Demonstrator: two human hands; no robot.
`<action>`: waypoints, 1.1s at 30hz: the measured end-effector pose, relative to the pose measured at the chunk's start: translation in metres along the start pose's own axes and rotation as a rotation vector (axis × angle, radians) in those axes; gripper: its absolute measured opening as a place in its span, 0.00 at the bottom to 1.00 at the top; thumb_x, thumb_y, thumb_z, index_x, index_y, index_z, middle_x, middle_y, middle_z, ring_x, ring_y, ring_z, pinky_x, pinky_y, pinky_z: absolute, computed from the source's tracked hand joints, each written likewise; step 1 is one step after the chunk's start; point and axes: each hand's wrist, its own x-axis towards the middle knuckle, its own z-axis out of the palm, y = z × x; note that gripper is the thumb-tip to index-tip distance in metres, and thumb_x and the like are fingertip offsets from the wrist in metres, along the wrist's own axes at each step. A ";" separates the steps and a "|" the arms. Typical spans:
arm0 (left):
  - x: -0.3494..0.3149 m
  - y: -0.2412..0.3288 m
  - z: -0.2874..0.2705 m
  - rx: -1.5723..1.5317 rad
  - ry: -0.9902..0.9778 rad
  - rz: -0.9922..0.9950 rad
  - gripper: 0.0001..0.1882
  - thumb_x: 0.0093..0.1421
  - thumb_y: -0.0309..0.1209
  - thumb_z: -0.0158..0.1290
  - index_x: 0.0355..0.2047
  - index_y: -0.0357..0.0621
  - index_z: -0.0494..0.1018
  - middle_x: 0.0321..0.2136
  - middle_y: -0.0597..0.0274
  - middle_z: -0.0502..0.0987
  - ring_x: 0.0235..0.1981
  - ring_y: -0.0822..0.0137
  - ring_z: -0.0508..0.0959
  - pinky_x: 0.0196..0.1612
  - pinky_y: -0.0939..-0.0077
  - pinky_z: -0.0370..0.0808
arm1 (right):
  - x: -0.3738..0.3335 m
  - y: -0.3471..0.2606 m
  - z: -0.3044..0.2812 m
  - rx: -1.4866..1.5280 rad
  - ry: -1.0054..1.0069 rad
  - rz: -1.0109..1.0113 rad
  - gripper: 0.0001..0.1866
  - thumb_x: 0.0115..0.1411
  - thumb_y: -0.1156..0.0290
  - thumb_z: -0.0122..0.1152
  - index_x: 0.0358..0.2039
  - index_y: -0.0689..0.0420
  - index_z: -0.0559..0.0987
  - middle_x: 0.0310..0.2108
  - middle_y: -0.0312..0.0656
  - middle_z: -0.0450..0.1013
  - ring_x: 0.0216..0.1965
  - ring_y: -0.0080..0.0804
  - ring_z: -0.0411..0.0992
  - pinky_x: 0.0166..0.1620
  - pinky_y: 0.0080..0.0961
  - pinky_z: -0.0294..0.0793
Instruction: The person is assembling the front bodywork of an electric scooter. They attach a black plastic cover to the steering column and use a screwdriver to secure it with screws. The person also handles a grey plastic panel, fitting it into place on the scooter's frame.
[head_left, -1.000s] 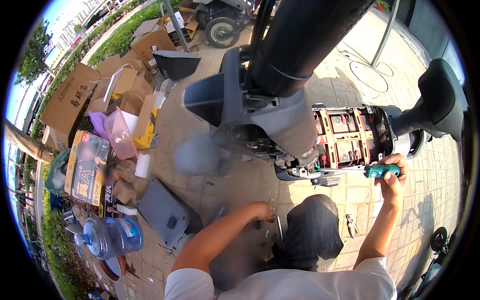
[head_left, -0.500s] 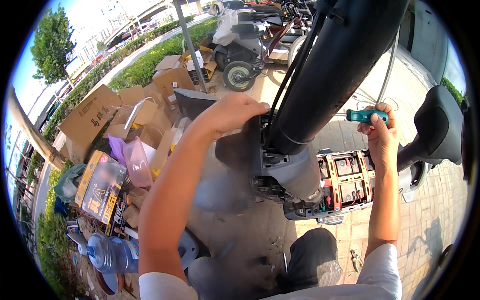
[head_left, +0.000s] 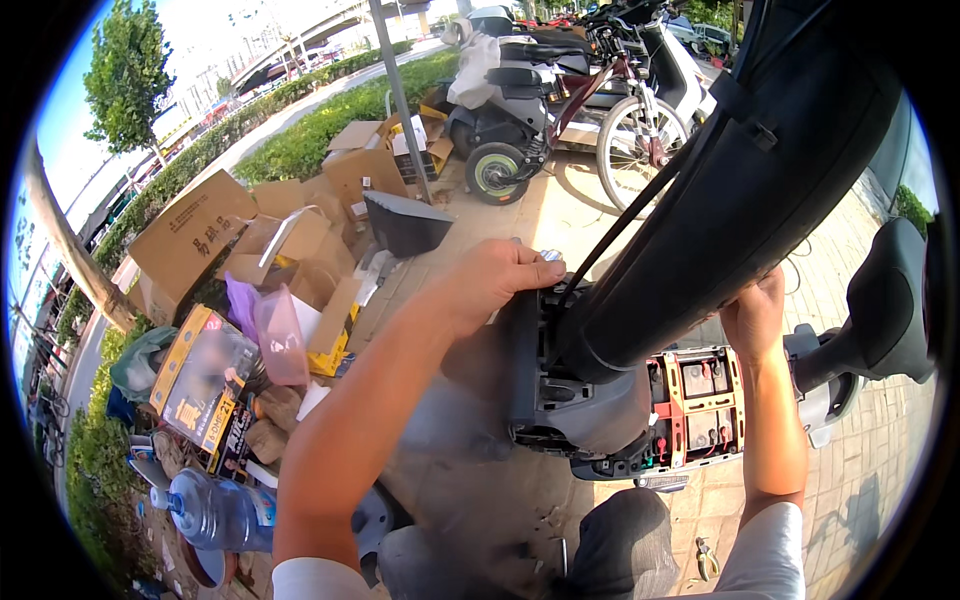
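Observation:
Before me leans the thick black front tube of a partly dismantled electric scooter. My left hand is closed at the top edge of the dark front panel, thumb along the edge and fingers behind it. Reaching behind the tube, my right hand is bent, its fingertips hidden there. The green-handled screwdriver it held half a second ago is out of sight behind the tube. Below the right hand, the scooter's open floor bay shows batteries under an orange-and-red frame.
Pliers lie on the paving by my knee. The scooter's black seat stands at right. Cardboard boxes, a pink plastic container and a blue water bottle crowd the left. Parked two-wheelers stand behind.
My right hand has gone down behind the tube, taking the screwdriver out of sight. My left hand stays at the panel edge. The view has shifted, so the scooter appears lower and farther right.

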 end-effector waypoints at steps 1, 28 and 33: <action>-0.001 0.000 -0.001 0.023 0.009 -0.015 0.17 0.61 0.42 0.61 0.35 0.37 0.81 0.28 0.69 0.79 0.29 0.78 0.72 0.38 0.79 0.67 | -0.002 0.003 0.001 -0.034 -0.005 -0.006 0.17 0.60 0.70 0.66 0.46 0.59 0.71 0.34 0.38 0.74 0.29 0.26 0.74 0.32 0.23 0.76; -0.009 0.001 -0.001 -0.093 0.034 0.024 0.16 0.61 0.34 0.57 0.42 0.30 0.78 0.39 0.62 0.79 0.45 0.73 0.72 0.52 0.77 0.65 | -0.018 0.016 0.002 -0.376 0.091 -0.312 0.15 0.54 0.73 0.71 0.39 0.64 0.77 0.36 0.39 0.78 0.38 0.28 0.76 0.45 0.25 0.74; -0.008 0.000 -0.001 -0.079 0.017 0.031 0.17 0.61 0.35 0.58 0.43 0.31 0.78 0.39 0.63 0.78 0.44 0.73 0.72 0.50 0.77 0.65 | -0.017 -0.007 0.002 -0.405 -0.037 -0.475 0.11 0.48 0.76 0.76 0.23 0.61 0.77 0.28 0.40 0.79 0.31 0.26 0.77 0.37 0.21 0.75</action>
